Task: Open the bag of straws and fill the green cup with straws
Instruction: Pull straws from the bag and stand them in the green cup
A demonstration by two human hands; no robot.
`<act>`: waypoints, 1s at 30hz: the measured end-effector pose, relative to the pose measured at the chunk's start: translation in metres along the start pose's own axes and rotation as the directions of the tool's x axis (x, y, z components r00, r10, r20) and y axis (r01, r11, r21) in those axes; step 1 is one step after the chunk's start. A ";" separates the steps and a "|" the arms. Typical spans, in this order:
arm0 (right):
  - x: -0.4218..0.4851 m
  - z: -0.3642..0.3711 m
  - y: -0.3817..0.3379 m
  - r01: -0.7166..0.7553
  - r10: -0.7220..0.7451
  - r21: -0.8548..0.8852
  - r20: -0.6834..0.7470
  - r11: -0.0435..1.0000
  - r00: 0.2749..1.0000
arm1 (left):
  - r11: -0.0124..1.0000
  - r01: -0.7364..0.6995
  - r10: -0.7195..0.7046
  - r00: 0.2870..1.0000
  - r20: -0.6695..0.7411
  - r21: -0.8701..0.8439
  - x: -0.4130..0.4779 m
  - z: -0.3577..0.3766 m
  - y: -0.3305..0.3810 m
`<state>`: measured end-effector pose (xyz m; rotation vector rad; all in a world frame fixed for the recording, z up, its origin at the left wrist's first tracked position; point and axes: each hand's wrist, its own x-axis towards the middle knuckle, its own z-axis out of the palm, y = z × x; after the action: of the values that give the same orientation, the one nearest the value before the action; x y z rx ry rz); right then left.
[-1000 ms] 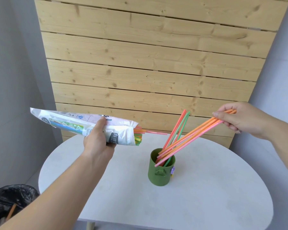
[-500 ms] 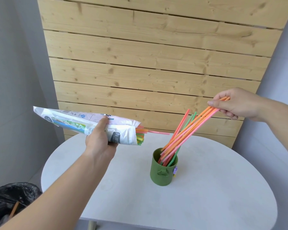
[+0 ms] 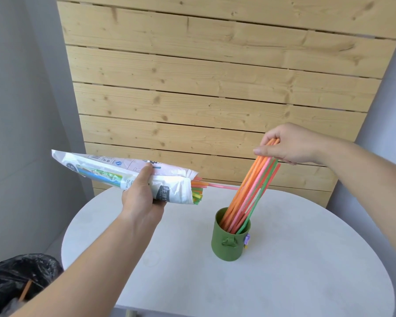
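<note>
The green cup [image 3: 226, 248] stands upright near the middle of the round white table [image 3: 284, 282]. A bunch of orange, pink and green straws [image 3: 252, 191] leans in it, lower ends inside the cup. My right hand [image 3: 286, 145] pinches their top ends above and right of the cup. My left hand [image 3: 140, 195] grips the white printed straw bag [image 3: 114, 170], held level to the left of the cup, its open mouth facing right. Coloured straw ends stick out of that mouth, and one pink straw [image 3: 222, 186] pokes farther out toward the cup.
A wooden slat panel [image 3: 215, 76] rises right behind the table. A bin lined with a black bag [image 3: 16, 277] sits on the floor at the lower left. Grey walls flank both sides.
My right hand has swung the straw bunch from a low slant to nearly upright, and its lower ends have slid down into the cup. The left hand and bag have hardly moved.
</note>
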<state>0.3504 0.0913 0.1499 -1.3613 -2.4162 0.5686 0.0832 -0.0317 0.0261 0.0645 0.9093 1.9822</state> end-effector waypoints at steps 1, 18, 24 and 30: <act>0.005 0.003 -0.003 0.004 -0.005 -0.027 -0.027 1.000 1.000 | 1.000 -0.002 0.002 1.000 0.003 -0.002 0.001 0.000 0.000; 0.029 0.048 -0.007 0.082 -0.146 -0.334 -0.171 0.939 0.974 | 0.999 0.015 -0.015 1.000 -0.010 -0.031 0.008 -0.005 0.008; 0.020 0.048 -0.013 0.119 -0.176 -0.173 -0.363 0.978 0.915 | 0.998 0.034 -0.034 0.999 0.000 -0.058 0.004 -0.003 0.009; -0.032 0.058 -0.039 0.110 -0.174 -0.136 -0.721 0.985 0.671 | 0.996 0.045 -0.042 0.998 0.039 -0.082 -0.003 0.001 0.013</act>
<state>0.3120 0.0342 0.1152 -1.1098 -1.8432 -0.1323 0.0757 -0.0374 0.0354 0.0340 0.7971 1.9693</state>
